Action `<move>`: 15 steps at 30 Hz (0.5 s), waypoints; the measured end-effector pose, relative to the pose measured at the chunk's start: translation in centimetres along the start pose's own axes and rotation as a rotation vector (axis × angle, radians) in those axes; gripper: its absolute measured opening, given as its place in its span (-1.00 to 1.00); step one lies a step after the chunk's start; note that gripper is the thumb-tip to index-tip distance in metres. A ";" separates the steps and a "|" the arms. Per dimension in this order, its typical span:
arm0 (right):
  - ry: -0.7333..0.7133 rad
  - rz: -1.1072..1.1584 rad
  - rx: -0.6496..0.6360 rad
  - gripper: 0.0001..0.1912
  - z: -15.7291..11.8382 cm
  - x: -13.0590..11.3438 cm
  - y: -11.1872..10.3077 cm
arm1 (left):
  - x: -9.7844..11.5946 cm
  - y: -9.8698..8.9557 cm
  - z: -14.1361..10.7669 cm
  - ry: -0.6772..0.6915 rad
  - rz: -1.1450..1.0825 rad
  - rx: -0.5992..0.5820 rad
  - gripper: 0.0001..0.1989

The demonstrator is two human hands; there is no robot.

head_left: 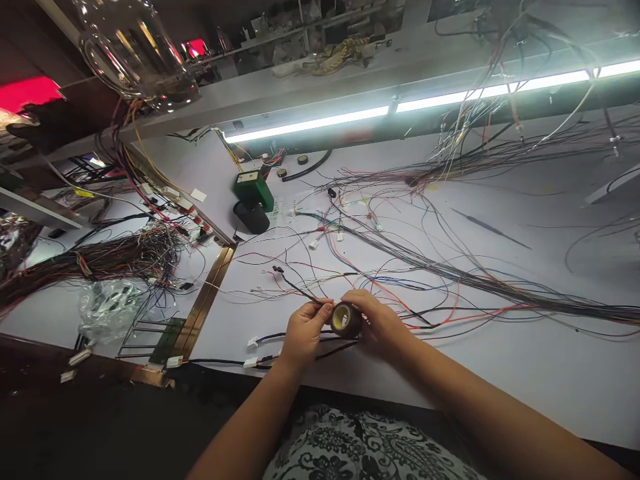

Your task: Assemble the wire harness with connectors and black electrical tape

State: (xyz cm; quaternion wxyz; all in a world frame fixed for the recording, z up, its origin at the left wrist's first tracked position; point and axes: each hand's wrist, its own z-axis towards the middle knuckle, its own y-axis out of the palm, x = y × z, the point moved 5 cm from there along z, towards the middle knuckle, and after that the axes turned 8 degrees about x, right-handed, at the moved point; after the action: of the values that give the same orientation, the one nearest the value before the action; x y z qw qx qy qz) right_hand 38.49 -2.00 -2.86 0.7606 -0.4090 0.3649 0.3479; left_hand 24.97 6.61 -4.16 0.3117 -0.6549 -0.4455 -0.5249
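Brownish-black, the tape roll sits gripped in the right hand near the front edge of the desk; beside it, the left hand pinches a black cable. I'd judge this the wrapping step; the next turn would call for steady tension on the tape.

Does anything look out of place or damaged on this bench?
No clear damage shows. Left of centre, a crumpled clear plastic bag lies loose beside the wire bundle, like stray packaging, and a white connector seems to overhang the front edge of the bench.
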 end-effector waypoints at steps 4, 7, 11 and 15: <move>0.651 0.247 -0.056 -0.67 0.0 2.7 0.4 | -0.5 -0.1 -0.2 0.092 -0.084 0.017 -0.80; 0.819 0.284 -0.161 -0.69 0.8 3.4 1.0 | 1.0 0.0 -0.3 0.238 0.103 -0.093 -0.81; 0.854 0.260 -0.263 -0.58 1.8 3.6 1.5 | 4.4 0.6 -0.3 0.596 0.419 -0.259 -0.82; 0.740 0.304 -0.304 -0.63 1.4 3.0 1.3 | 5.3 1.4 -0.1 0.674 0.494 -0.329 -0.80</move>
State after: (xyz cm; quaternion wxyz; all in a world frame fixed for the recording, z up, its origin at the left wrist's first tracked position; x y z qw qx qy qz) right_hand 39.28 0.48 -5.25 0.4495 -0.5553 0.6138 0.3359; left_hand 26.53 7.33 1.10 0.4472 -0.5749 -0.0602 -0.6826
